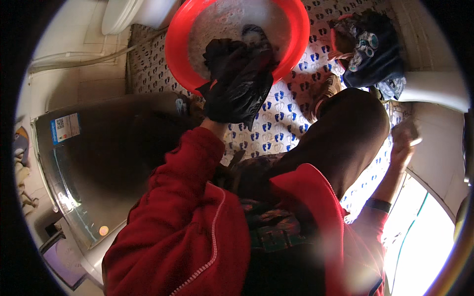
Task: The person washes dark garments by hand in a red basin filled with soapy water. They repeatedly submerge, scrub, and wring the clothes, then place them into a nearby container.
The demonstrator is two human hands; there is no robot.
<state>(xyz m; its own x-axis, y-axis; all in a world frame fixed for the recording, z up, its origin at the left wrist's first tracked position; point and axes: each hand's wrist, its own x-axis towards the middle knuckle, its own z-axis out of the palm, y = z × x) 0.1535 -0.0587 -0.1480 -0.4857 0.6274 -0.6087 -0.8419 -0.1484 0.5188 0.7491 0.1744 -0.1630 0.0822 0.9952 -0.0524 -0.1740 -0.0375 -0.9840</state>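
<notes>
My left hand reaches over the near rim of a red basin. Wet-looking black cloth covers it, bunched around the fingers so that they hardly show; only the wrist is bare. Part of the cloth hangs toward the cloudy, foamy water, and one corner drops outside the rim. Off to the right, away from the basin, my right hand is closed around a small greyish-brown block with a pale edge. Blur hides what kind of thing that block is.
A dark glossy panel with a label stands at the left. Dark and patterned clothes are heaped at the upper right, beside a white pipe-like fixture. My bent knee rises over the footprint-patterned floor. A hose runs along the left wall.
</notes>
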